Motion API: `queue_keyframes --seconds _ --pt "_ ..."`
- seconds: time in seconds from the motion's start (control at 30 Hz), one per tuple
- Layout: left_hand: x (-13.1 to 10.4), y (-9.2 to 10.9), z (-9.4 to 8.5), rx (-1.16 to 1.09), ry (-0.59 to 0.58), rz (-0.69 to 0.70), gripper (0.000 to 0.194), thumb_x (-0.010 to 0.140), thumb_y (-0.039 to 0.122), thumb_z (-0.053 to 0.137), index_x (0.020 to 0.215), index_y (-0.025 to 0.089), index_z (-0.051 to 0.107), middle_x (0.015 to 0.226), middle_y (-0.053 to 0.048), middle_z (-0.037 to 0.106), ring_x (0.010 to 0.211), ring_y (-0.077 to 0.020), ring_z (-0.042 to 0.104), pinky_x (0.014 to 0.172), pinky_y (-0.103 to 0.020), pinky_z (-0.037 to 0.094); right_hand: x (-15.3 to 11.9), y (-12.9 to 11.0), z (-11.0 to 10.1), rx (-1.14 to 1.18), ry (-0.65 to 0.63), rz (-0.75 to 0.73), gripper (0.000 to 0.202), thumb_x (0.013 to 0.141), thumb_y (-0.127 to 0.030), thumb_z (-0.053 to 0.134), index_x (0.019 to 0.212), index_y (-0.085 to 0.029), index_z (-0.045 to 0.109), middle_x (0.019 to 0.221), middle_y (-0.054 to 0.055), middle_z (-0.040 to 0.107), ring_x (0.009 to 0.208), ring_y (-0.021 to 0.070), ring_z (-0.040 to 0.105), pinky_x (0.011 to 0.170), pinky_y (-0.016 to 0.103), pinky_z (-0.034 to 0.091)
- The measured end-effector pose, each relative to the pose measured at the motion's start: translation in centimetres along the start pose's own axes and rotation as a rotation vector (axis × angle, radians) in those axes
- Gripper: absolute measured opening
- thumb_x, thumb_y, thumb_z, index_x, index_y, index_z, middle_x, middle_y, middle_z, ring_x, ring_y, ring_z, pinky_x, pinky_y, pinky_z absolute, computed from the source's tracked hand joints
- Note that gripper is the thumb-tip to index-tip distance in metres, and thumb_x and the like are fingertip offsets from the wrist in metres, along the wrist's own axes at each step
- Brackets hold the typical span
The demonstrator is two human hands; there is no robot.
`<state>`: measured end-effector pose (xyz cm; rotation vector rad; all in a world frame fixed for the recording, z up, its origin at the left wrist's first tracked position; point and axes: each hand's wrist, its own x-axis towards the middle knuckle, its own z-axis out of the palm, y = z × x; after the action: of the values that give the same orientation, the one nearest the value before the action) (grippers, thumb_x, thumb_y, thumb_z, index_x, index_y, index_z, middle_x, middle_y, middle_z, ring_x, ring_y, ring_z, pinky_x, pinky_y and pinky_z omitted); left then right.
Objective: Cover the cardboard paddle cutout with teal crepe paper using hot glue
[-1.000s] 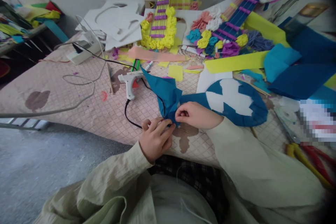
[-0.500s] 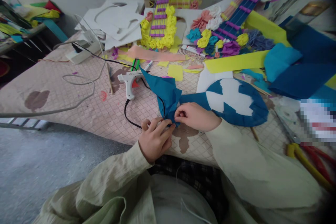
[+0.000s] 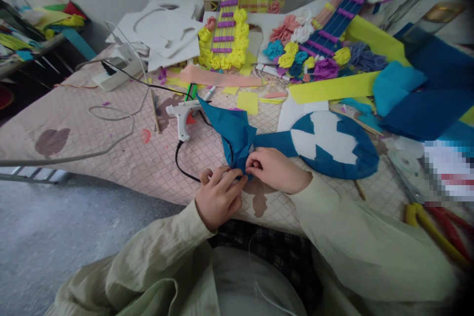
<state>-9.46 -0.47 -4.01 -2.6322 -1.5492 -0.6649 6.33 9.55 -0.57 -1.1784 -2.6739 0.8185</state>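
Observation:
A sheet of blue paper (image 3: pixel 237 131), crumpled with one pointed corner, covers the left end of a paddle-shaped cutout. My right hand (image 3: pixel 276 168) is closed, with thumb and index finger pinching the paper's near edge. Close beside it, my left hand (image 3: pixel 220 197) has bent fingers and grips the same lower edge from the left. The cutout's blue neck (image 3: pixel 276 142) runs right to a rounded body (image 3: pixel 355 131), blue around the rim with a bare white middle. The fingertips hide the exact fold.
A white glue gun (image 3: pixel 182 121) lies left of the paper, its black cord looping near my left hand. Scissors (image 3: pixel 414 202) lie at the right. Behind stand flower-trimmed paper guitars (image 3: pixel 225 34), paper strips and white card cutouts (image 3: pixel 166 29). A power strip (image 3: pixel 114 76) sits back left.
My right hand and wrist have shifted down very slightly, still pinching the blue paper. My left hand stays in place.

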Motion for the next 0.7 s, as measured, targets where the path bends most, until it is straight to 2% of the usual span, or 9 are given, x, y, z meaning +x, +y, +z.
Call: queue_keyframes --seconds 0.37,0.53,0.7 --pt "-0.09 -0.32 0.37 -0.02 -0.011 0.012 0.035 0.079 0.017 0.041 0.11 0.017 0.056 0.114 -0.01 0.054 0.105 -0.0273 0.042 0.08 -0.044 0.033 0.13 0.29 -0.17 0.009 0.081 -0.017 0.005 0.067 -0.024 0.067 0.066 -0.019 0.069 0.063 0.0 0.057 0.06 0.0119 0.05 0.057 0.025 0.035" --pt "0.07 -0.38 0.13 0.001 -0.003 0.031 0.035 0.08 0.015 0.037 0.109 0.016 0.056 0.114 -0.007 0.054 0.104 -0.0267 0.044 0.078 -0.044 0.032 0.28 0.52 -0.3 0.091 0.135 0.046 0.012 0.061 -0.024 0.071 0.064 -0.016 0.062 0.063 -0.001 0.055 0.058 0.01 0.049 0.054 0.023 0.035" --pt "0.1 -0.45 0.15 -0.003 0.016 0.032 0.034 0.079 0.016 0.039 0.108 0.018 0.056 0.112 -0.008 0.056 0.103 -0.0263 0.045 0.078 -0.044 0.03 0.64 0.39 -0.47 0.197 0.111 0.105 0.017 0.061 -0.028 0.07 0.061 -0.016 0.058 0.057 -0.003 0.053 0.053 0.0093 0.048 0.05 0.022 0.034"
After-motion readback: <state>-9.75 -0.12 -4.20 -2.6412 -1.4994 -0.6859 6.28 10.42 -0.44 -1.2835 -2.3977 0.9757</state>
